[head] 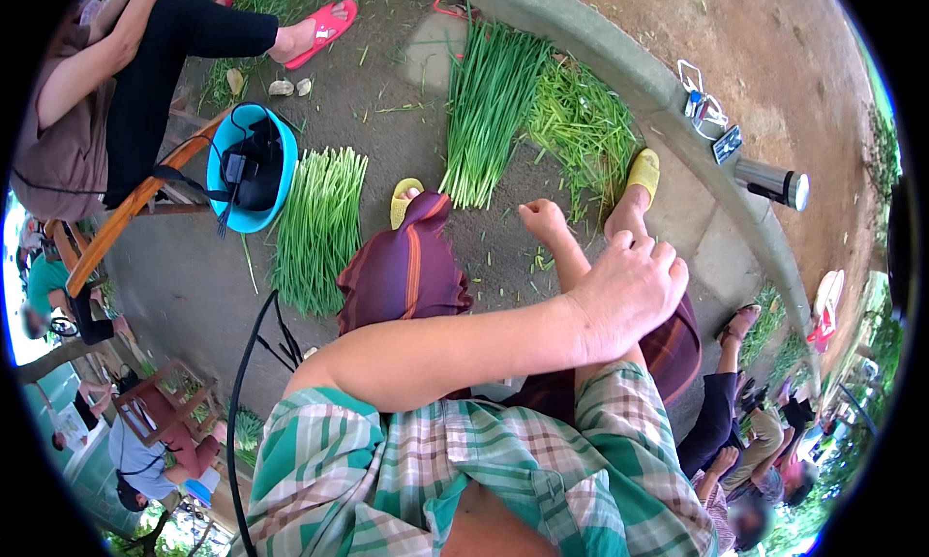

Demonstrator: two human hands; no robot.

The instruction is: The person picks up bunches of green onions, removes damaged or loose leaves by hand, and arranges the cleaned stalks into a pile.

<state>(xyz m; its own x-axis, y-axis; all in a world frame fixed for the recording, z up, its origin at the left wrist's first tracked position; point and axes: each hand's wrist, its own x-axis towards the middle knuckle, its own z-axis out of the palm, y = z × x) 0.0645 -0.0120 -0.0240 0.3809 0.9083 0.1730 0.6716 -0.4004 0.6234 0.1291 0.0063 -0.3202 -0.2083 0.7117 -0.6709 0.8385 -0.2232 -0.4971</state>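
My left hand (631, 296) reaches across over my right forearm, back up, its fingers bent and their tips hidden. Beyond it, my right hand (544, 219) is loosely curled above the pavement, with nothing visible in it. Ahead lies a large bundle of long green stalks (490, 107), with pale ends towards me. A heap of loose green trimmings (584, 125) adjoins its right side. Another green stalk bundle (319, 230) lies left of my knee, its pale ends pointing away.
A blue plastic tub (289, 183) holding black gear and cables stands by a wooden chair (120, 234) and a seated person. A steel flask (769, 181) and a phone (727, 145) rest along the concrete curb (580, 31). More people sit at both sides.
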